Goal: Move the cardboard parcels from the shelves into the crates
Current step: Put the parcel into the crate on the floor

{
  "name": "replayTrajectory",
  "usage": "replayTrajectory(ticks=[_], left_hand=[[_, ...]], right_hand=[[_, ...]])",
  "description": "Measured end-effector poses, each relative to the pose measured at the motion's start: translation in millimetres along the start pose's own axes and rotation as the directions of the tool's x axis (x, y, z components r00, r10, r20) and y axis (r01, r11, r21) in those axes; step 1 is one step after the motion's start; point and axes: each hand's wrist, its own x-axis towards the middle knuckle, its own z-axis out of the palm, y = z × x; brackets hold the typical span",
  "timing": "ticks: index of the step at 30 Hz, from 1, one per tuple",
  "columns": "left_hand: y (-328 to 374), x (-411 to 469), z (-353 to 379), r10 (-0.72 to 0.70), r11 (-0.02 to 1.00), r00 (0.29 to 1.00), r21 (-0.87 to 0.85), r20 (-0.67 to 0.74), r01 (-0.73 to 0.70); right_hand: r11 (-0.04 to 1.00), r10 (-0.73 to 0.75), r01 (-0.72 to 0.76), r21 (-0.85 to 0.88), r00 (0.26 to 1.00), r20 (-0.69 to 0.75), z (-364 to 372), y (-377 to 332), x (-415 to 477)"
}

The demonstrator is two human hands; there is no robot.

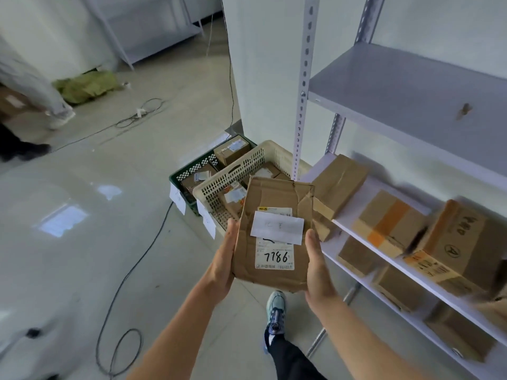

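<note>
Two bare hands hold a flat, crumpled brown cardboard parcel (274,234) in the air between them, its label side up with a white paper slip and a handwritten "7786" showing. The left hand (223,259) presses flat against the parcel's left edge, and the right hand (318,267) clasps the right edge with the thumb lying on top. The parcel hangs above the near end of a cream perforated plastic crate (233,179) on the floor, which already contains parcels. Just behind it stands a dark green plastic crate (186,171), also loaded with brown boxes. To the right, the white metal shelving unit (384,242) carries more cardboard parcels on its lower shelves. Below the parcel, a light blue sneaker (275,308) stands on the grey floor (109,215).
</note>
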Motion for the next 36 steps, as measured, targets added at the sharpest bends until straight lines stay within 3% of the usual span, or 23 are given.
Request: replayTrajectory(ticks=[14, 19, 26, 36], left_hand=[[59, 210, -175, -0.271, 0.950, 0.960, 0.141, -0.071, 0.279], [58, 299, -218, -0.362, 0.913, 0.932, 0.191, -0.029, 0.361], [29, 435, -289, -0.490, 0.849, 0.863, 0.291, 0.123, 0.441], [-60, 582, -345, -0.680, 0.712, 0.697, 0.431, 0.227, 0.554]], right_hand=[[0.966, 0.250, -0.245, 0.085, 0.967, -0.047, 105, 52, 229], [0.930, 0.355, -0.337, 0.144, 0.926, -0.125, 126, 84, 305], [0.908, 0.405, -0.315, 0.275, 0.829, -0.387, 166, 139, 419], [0.854, 0.483, -0.209, 0.477, 0.660, -0.576, 194, 246, 527]])
